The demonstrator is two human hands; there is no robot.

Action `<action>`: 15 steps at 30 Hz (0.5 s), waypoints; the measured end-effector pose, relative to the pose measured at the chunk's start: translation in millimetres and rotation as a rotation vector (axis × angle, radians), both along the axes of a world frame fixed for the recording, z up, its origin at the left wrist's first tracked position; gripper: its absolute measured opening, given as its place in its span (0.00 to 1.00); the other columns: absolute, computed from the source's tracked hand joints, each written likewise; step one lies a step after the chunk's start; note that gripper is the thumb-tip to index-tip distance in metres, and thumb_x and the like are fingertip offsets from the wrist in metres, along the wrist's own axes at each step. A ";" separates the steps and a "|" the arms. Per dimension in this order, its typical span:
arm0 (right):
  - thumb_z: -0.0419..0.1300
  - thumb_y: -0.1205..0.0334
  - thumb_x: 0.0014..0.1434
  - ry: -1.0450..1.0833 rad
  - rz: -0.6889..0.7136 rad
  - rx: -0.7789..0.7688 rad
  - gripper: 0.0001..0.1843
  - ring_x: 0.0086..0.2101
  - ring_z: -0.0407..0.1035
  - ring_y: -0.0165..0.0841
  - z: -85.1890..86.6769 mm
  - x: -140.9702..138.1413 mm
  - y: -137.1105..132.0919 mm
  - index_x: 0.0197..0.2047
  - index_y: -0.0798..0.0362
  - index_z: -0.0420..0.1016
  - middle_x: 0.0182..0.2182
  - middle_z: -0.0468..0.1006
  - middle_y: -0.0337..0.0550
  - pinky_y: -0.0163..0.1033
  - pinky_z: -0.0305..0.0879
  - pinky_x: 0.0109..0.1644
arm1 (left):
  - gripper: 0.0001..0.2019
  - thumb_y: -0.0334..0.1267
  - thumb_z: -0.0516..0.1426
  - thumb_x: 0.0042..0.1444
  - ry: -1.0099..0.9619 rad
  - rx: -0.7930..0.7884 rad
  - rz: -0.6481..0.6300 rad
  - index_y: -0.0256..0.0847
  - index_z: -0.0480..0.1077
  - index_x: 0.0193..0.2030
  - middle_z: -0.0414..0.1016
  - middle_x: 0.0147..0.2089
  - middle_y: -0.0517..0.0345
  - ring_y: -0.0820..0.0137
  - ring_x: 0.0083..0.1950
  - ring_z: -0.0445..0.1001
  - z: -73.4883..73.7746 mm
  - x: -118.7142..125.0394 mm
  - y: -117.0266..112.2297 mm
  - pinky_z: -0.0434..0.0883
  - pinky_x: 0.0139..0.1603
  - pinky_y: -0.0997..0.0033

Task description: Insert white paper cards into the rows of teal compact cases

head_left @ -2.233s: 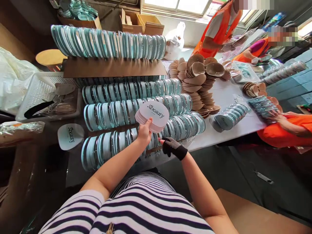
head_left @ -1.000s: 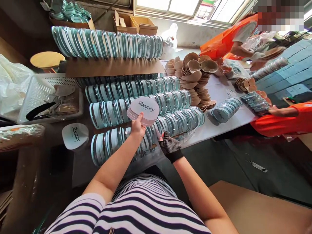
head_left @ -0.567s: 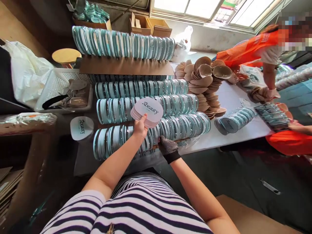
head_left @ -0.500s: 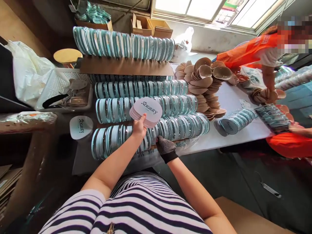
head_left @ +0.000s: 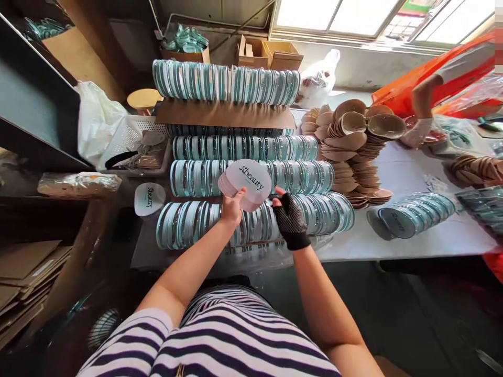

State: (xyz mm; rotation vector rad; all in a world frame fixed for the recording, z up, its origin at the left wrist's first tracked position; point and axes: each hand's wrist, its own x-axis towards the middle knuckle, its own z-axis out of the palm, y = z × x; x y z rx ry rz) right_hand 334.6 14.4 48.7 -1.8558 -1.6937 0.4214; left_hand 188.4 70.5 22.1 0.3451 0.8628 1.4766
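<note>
My bare left hand [head_left: 232, 208] grips a fanned stack of rounded white cards [head_left: 242, 180], thumb on top; the upper card reads "beauty". Just to its right, my right hand [head_left: 290, 215] wears a dark dotted glove with bare fingertips. Its thumb and forefinger are apart, close to the cards' right edge, with nothing visible between them. Beneath both hands runs the nearest row of clear-wrapped round discs [head_left: 188, 225] standing on edge. A second row [head_left: 302, 177] lies just behind it.
Another printed card [head_left: 149, 199] lies left of the rows. Brown oval pieces [head_left: 356, 136] are piled at right, beside a short leaning row of wrapped discs [head_left: 420, 214]. A white basket [head_left: 135, 125] stands at left. A co-worker's arm [head_left: 424, 104] reaches in at far right.
My right hand has lifted from the front edge of the nearest row toward the cards, and its fingers have spread. The left hand still holds the stack. The view has shifted left.
</note>
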 end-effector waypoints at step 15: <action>0.51 0.45 0.61 -0.078 -0.502 0.300 0.25 0.31 0.75 0.41 19.3 -50.6 -62.0 0.38 0.58 0.79 0.30 0.81 0.54 0.40 0.70 0.34 | 0.22 0.29 0.67 0.47 -0.101 -0.111 -0.155 0.40 0.73 0.51 0.80 0.49 0.51 0.61 0.52 0.77 11.5 -54.1 -18.1 0.71 0.58 0.58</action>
